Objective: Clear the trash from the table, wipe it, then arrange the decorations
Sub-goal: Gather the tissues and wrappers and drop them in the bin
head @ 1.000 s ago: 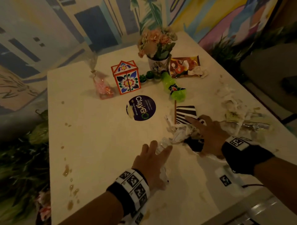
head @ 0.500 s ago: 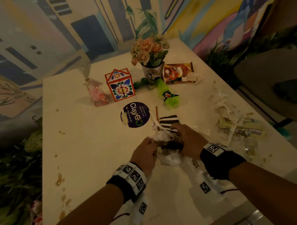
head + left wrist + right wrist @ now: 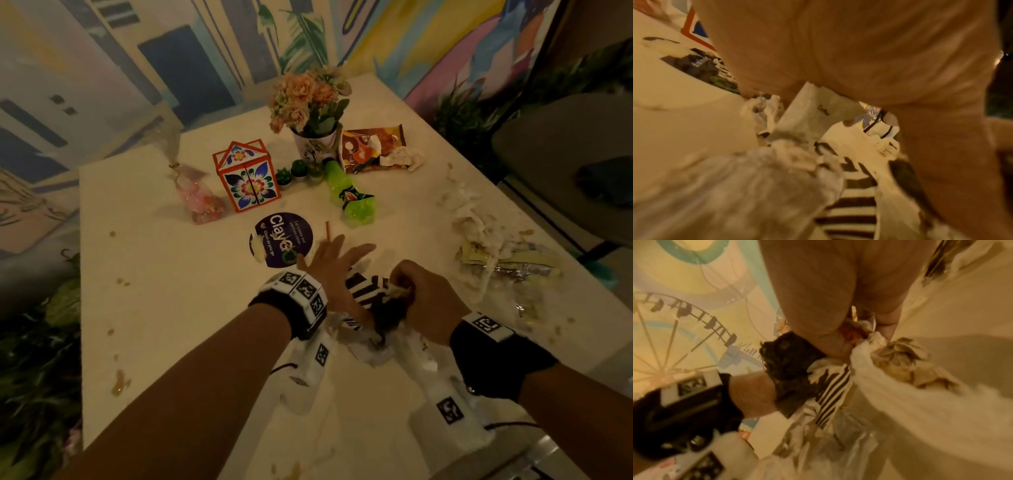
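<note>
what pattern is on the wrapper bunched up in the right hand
Black and white stripes. The wrapper shows best in the head view, gripped by the right hand.

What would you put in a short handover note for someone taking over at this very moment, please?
Right hand: grip closed on a bundle of crumpled trash, striped wrapper included.
Left hand: fingers straight, flat against the bundle.
Still on the table: green bottle, snack wrapper, tissue pile.
Decorations: flower vase, floral box, pink bag, unarranged.
Left: bin trash, wipe spills, arrange.
</note>
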{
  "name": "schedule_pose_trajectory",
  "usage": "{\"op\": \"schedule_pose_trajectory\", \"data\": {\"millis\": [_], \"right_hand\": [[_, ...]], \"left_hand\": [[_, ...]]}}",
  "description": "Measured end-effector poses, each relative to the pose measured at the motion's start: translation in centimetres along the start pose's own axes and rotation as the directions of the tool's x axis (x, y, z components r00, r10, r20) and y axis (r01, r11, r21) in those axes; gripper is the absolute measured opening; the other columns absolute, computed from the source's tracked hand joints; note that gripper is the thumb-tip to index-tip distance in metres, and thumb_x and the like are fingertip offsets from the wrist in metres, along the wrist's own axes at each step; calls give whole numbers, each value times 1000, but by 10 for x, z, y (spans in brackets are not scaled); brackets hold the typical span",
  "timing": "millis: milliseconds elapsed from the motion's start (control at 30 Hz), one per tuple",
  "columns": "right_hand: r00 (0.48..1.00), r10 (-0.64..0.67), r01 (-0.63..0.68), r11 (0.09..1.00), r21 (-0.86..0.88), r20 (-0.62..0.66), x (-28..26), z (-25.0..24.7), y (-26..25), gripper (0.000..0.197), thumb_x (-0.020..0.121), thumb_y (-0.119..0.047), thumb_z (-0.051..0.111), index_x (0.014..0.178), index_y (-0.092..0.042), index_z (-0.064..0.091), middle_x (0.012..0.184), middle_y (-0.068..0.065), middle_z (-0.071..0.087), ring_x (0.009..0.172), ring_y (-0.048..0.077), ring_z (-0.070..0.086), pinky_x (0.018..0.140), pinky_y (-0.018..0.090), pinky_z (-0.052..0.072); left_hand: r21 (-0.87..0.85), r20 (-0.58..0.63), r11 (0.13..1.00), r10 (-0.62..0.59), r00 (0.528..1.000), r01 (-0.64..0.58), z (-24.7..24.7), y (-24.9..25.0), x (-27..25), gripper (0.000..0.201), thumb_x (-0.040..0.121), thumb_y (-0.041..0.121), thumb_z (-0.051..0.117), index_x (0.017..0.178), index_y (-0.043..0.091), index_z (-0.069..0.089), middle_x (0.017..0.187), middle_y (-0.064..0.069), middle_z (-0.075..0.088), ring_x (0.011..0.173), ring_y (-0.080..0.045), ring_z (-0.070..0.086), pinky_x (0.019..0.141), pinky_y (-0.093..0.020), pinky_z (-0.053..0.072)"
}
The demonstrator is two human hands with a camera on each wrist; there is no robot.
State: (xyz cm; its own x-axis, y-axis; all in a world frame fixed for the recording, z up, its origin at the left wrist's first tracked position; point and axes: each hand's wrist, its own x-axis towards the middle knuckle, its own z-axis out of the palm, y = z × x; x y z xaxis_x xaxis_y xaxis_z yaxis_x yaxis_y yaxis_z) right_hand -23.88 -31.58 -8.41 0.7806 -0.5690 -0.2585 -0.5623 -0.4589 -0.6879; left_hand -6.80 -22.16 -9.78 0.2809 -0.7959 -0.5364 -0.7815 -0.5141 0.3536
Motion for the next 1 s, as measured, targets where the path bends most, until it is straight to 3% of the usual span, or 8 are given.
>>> {"op": "schedule_pose_trajectory", "data": {"millis": [100, 233, 333, 433, 633, 733, 800, 1000], "right_hand": [[996, -87, 87, 996, -3, -25, -13, -5, -1, 26, 72, 3, 63, 87, -17, 59, 83, 5, 56, 76, 21, 51, 69, 33, 42], [973, -187, 198, 978, -74, 132, -33, 18, -1, 32, 78, -12, 60, 107, -24, 64, 97, 1, 49, 88, 17, 50, 79, 31, 46], [954, -101, 165, 963, -212, 284, -42, 34, -6, 56, 73, -41, 67, 126, -36, 50, 112, -3, 40, 101, 17, 41, 86, 31, 45], [960, -62, 162, 918, -362, 274, -42, 44, -12, 63, 74, -44, 69, 130, -34, 43, 120, -3, 37, 104, 17, 36, 84, 26, 40], [956, -62, 182, 892, -413, 287, -30, 46, -15, 23, 83, -27, 60, 106, -26, 61, 113, -2, 41, 99, 21, 38, 85, 31, 40], [947, -92, 202, 915, -350, 307, -30, 44, -14, 9, 84, -17, 55, 87, -24, 58, 88, -9, 44, 91, 19, 46, 76, 26, 35], [955, -90, 166, 951, -260, 282, -33, 36, -13, 24, 82, -8, 54, 70, -28, 46, 73, -16, 40, 79, 15, 47, 72, 24, 33], [985, 173, -169, 973, 155, -15, -13, 2, -15, 27, 76, 7, 62, 65, -16, 53, 63, 2, 53, 60, 15, 47, 51, 23, 38]], "left_hand": [[250, -28, 968, 10, 1000, -3, 14, -2, -2, 115, 50, 68, 75, 137, 58, -1, 157, 5, -11, 144, -33, -10, 106, -71, 5], [285, -157, 958, 88, 984, -40, 13, -7, -8, 88, 62, 63, 70, 135, 48, 24, 145, -1, 20, 134, -33, 21, 106, -60, 26], [155, -246, 987, 71, 967, -33, 15, -7, -13, 71, 65, 50, 75, 127, 41, 40, 129, 0, 31, 120, -28, 33, 98, -48, 39], [-94, -298, 996, -34, 954, 6, 17, -8, -14, 69, 61, 29, 83, 120, 30, 47, 125, -1, 36, 117, -26, 39, 97, -44, 44], [-393, -195, 895, -306, 932, 212, 0, -5, -9, 113, 57, 12, 88, 145, 11, 17, 141, -13, 40, 128, -30, 43, 105, -38, 41], [-384, -171, 882, -357, 918, 271, -2, -3, -9, 99, 56, 14, 89, 135, 8, 29, 128, -14, 51, 115, -31, 54, 91, -36, 48], [-325, -144, 911, -313, 939, 254, -3, -3, -8, 82, 58, 17, 88, 126, 12, 42, 124, -10, 54, 109, -27, 56, 86, -33, 49], [-215, -200, 962, -211, 957, 167, -1, -4, -17, 61, 73, 26, 77, 128, 10, 53, 131, -9, 52, 119, -25, 51, 97, -29, 41]]}}
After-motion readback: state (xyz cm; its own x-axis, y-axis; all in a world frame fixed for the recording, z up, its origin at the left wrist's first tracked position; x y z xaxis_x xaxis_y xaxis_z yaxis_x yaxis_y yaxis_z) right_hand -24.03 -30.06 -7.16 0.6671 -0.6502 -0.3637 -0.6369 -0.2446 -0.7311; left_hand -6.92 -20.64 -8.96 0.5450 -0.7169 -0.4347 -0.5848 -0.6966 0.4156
